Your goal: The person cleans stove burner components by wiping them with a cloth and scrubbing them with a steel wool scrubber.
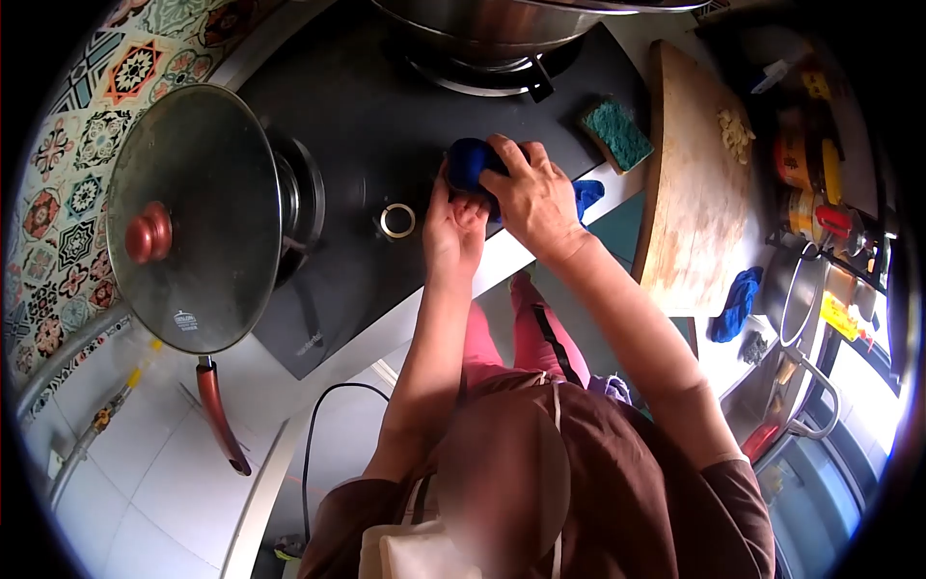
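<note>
Above the front part of the black cooktop [357, 106], both hands come together at a dark blue rounded thing [470, 164], whose exact kind I cannot make out. My left hand [455, 232] is turned palm up beneath it, with fingers curled against it. From the right, my right hand [537, 198] closes its fingers over the top and side. Blue cloth [588, 196] shows just beyond my right hand; whether it joins the rounded thing is hidden. A pale ring [396, 220] is on the cooktop left of my hands.
On the left burner stands a pan with a glass lid [193, 261] and a red-brown handle [220, 420]. A large metal pan [492, 34] occupies the far burner. A green sponge [617, 133] lies near a wooden cutting board [690, 193]; another blue cloth [738, 304] lies farther right.
</note>
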The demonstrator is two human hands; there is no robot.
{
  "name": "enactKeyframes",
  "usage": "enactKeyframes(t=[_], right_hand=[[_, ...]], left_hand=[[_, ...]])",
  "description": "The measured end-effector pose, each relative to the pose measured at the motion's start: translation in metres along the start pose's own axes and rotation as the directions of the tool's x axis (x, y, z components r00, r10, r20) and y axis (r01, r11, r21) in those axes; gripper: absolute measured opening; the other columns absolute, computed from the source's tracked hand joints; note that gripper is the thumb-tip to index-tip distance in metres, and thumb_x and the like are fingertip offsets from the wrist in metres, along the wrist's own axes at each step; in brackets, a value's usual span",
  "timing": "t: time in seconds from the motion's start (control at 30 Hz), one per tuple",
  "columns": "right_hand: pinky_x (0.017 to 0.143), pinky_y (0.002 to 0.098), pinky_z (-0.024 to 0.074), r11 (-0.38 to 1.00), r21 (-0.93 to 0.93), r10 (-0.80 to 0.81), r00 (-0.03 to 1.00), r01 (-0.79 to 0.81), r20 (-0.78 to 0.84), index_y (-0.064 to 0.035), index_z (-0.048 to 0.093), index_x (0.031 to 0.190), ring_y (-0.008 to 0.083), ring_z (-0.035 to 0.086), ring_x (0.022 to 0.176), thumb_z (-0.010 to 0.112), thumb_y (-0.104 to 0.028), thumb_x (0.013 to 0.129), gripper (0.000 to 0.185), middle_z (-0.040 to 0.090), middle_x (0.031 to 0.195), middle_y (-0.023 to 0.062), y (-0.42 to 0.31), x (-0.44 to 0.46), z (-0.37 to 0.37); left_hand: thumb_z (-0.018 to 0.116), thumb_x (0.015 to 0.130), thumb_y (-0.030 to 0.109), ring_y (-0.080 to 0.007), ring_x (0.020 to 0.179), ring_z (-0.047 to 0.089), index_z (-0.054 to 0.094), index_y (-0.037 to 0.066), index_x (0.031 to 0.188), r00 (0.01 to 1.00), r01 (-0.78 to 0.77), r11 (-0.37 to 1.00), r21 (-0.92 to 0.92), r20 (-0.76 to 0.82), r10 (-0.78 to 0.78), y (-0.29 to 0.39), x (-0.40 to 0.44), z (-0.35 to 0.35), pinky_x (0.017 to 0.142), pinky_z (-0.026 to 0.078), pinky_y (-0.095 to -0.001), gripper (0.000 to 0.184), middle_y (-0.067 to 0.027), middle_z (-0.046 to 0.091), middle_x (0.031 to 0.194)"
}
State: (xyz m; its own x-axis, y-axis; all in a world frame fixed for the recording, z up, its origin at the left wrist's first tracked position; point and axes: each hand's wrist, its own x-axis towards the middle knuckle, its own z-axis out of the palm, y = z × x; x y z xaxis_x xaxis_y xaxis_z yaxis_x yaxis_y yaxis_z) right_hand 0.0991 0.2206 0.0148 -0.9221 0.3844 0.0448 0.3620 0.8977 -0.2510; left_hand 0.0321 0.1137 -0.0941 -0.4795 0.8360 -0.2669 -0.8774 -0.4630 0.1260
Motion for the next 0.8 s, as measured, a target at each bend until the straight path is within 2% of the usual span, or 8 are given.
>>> enactKeyframes(t=[0.1,0.23,0.37,0.47,0.5,0.6,0.7,0.8], right_hand=[[0.074,0.0356,0.0509,0.996,-0.047,-0.08,0.997,0.079,-0.007,-0.0161,0.067,0.091,0.0273,0.051,0.1,0.059,-0.011,0.073,0.021,0.047,0.122,0.0066,0.005,-0.01,-0.002],[0.072,0.0357,0.0519,0.995,0.053,0.083,0.996,-0.084,0.03,-0.0141,0.066,0.089,0.0301,0.053,0.091,0.058,-0.008,0.072,0.021,0.049,0.12,0.007,-0.011,-0.013,-0.009],[0.074,0.0346,0.0523,0.976,0.209,0.032,0.991,-0.059,0.132,-0.0156,0.067,0.09,0.0278,0.053,0.091,0.059,-0.006,0.068,0.025,0.051,0.12,0.0063,-0.013,-0.041,-0.002],[0.077,0.0376,0.0499,0.803,0.581,0.15,0.988,-0.133,0.02,-0.007,0.063,0.09,0.0331,0.056,0.088,0.059,0.001,0.066,0.026,0.053,0.11,0.0126,0.002,-0.059,-0.001],[0.078,0.0387,0.0483,0.644,0.736,0.276,0.961,-0.209,0.031,-0.0029,0.06,0.092,0.0363,0.056,0.09,0.058,0.003,0.066,0.026,0.053,0.104,0.0161,0.009,-0.06,-0.003],[0.079,0.0394,0.0468,0.669,0.661,0.3,0.937,-0.339,0.176,-0.004,0.057,0.099,0.0384,0.055,0.093,0.059,-0.003,0.07,0.029,0.051,0.103,0.019,0.035,-0.033,-0.037],[0.081,0.0411,0.0463,0.858,0.498,0.149,0.989,-0.13,0.002,-0.0097,0.06,0.104,0.0365,0.054,0.099,0.058,-0.009,0.072,0.032,0.051,0.111,0.0172,0.041,0.0,-0.02],[0.088,0.0395,0.0443,0.839,0.524,0.018,0.971,-0.145,0.24,-0.0054,0.058,0.107,0.0375,0.052,0.105,0.057,-0.01,0.076,0.032,0.048,0.118,0.0194,0.043,0.037,0.012]], left_hand=[[0.044,0.097,0.034,-0.0134,0.098,0.056,0.047,0.013,0.128,0.948,-0.042,0.987,0.156,-0.307,0.089,-0.003,-0.005,0.042,0.091,0.042,-0.0298,0.038,-0.0026,0.06,0.111],[0.043,0.097,0.033,-0.0209,0.111,0.054,0.047,0.011,0.126,0.976,-0.039,0.987,0.154,-0.204,0.071,0.0,-0.003,0.031,0.098,0.04,-0.036,0.037,-0.0107,0.056,0.12],[0.045,0.096,0.036,-0.0269,0.11,0.054,0.045,0.012,0.128,0.971,-0.007,0.971,0.238,-0.232,0.064,0.0,-0.004,0.041,0.096,0.042,-0.0383,0.04,-0.0171,0.055,0.12],[0.047,0.095,0.035,-0.027,0.109,0.056,0.044,0.014,0.129,0.953,0.007,0.976,0.219,-0.296,0.06,0.0,-0.004,0.048,0.095,0.043,-0.0374,0.041,-0.0171,0.056,0.12],[0.048,0.095,0.035,-0.0272,0.109,0.056,0.044,0.014,0.13,0.956,0.008,0.977,0.212,-0.289,0.055,0.001,-0.004,0.043,0.095,0.043,-0.0373,0.041,-0.0172,0.055,0.12],[0.05,0.094,0.035,-0.0268,0.108,0.056,0.041,0.014,0.132,0.924,0.078,0.938,0.337,-0.378,0.059,0.004,-0.012,0.054,0.093,0.045,-0.0373,0.044,-0.0184,0.055,0.119],[0.049,0.095,0.036,-0.0232,0.099,0.06,0.037,0.01,0.134,0.918,0.094,0.786,0.611,-0.358,0.169,0.003,-0.021,0.071,0.088,0.049,-0.035,0.048,-0.0174,0.058,0.111],[0.047,0.096,0.032,-0.0209,0.092,0.062,0.036,0.007,0.134,0.889,0.144,0.678,0.721,-0.394,0.231,0.003,-0.015,0.066,0.083,0.051,-0.0322,0.047,-0.0155,0.059,0.105]])
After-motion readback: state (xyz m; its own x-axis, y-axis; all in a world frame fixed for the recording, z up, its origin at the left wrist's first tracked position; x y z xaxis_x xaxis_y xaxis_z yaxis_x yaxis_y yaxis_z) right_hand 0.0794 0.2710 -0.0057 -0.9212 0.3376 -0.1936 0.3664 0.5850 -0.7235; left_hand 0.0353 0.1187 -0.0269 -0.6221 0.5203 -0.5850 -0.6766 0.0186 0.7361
